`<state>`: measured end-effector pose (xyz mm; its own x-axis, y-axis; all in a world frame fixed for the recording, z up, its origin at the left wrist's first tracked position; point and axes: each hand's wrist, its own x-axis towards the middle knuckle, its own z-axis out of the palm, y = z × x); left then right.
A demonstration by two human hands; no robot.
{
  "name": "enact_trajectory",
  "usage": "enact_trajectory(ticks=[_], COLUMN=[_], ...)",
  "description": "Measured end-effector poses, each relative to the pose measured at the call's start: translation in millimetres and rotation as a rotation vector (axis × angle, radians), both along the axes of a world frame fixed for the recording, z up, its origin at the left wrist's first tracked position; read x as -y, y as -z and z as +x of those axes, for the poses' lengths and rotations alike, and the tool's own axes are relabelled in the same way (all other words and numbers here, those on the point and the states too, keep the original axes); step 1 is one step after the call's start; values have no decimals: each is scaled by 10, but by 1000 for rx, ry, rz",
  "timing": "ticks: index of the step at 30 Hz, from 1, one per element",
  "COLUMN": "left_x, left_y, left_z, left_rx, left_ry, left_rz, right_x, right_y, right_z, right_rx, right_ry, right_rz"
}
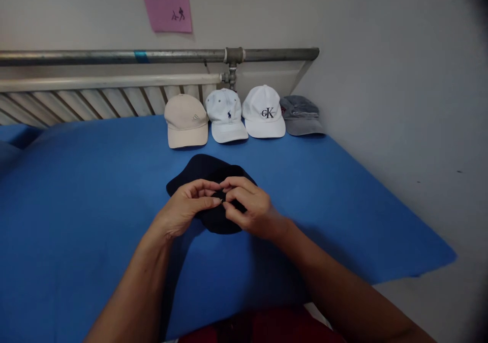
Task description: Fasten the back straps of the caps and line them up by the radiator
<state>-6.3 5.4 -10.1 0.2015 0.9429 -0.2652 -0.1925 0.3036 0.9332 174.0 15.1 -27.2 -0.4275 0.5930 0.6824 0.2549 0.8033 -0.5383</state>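
A black baseball cap (200, 169) lies on the blue cloth, its brim pointing away to the left and its back towards me. My left hand (190, 200) pinches the back of the cap, thumb pressed near a small metallic bit (222, 200), probably part of the strap fastening. From the other side my right hand (247, 203) is closed on the same spot, fingertips almost meeting the left ones. The fingers hide most of the fastening, so its exact form cannot be made out.
Behind the black cap stand a beige cap (186, 122), a white cap with a small rider logo (227, 117), a white CK cap (264, 112) and a grey cap (303, 115). Metal pipes (171, 56) and a radiator (102, 101) run along the wall. Blue cloth (95, 190) covers the table.
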Motion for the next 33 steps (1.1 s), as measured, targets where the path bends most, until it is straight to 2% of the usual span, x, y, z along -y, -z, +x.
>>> enact_trajectory(ticks=[7,14,19,22,26,30,33], left_x=[1,5,3,3,9,14,17], left_y=[5,23,16,13,11,0,-7], left_z=[-15,-39,-29,-42,-67,-70,-70], left_rx=[-16,25,9,7,8,14,38], left_ry=[-5,-38,-35,-32,-2,25,76], left_rz=[6,-40,-43,-33,-16,-5,10], right_x=[-36,-58,-70,-84,-98,-96,-93], right_y=[-44,-52,-35,-64,-143,-201,-203], right_z=[62,91,78,101,159,186,183], right_rx=[-3,-25,-34,-73,-84,26,-3], right_ry=[-99,-81,-107,-117,-56,-140,-192], right_rz=[-191,-172,-216,-278,-393,-490,-559])
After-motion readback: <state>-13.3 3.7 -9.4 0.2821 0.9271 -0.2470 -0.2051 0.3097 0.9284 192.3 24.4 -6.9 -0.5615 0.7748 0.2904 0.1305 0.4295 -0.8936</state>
